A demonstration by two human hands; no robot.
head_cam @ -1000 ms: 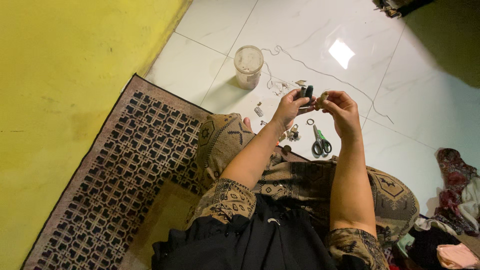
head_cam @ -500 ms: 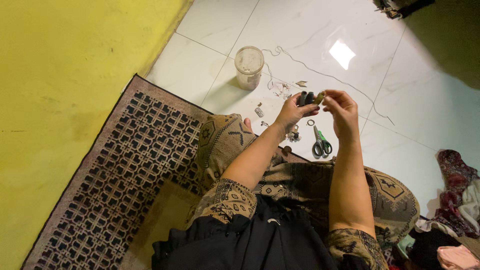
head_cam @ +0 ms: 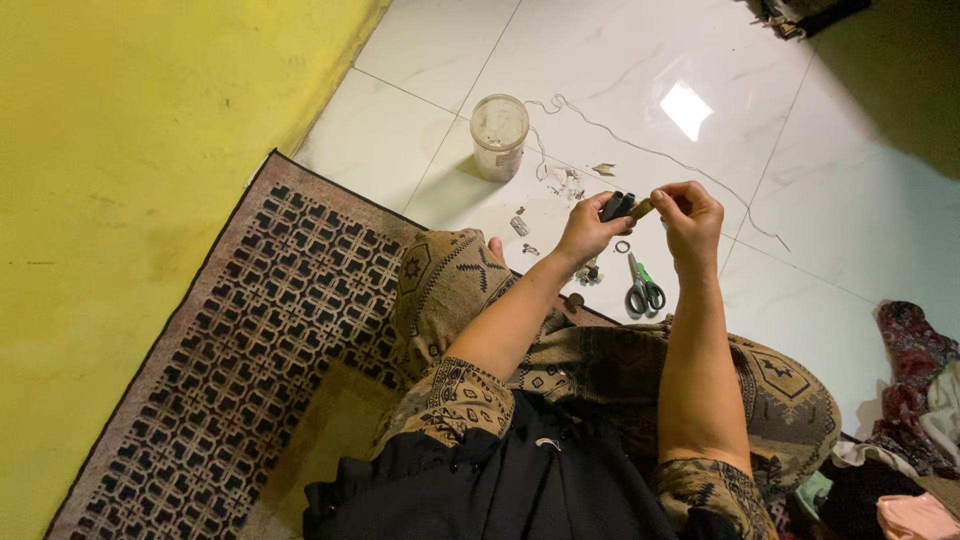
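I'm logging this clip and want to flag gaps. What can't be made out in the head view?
- Dark pieces in the left hand: too small to tell their kind.
- Brownish piece at the right hand: fingers cover most of it.
- Small bits on the floor by the jar: too small.
- Cloth pile: cut off by the right edge.

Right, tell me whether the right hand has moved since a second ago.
Yes. The right hand has shifted slightly up the frame, away from the scissors lying on the floor.
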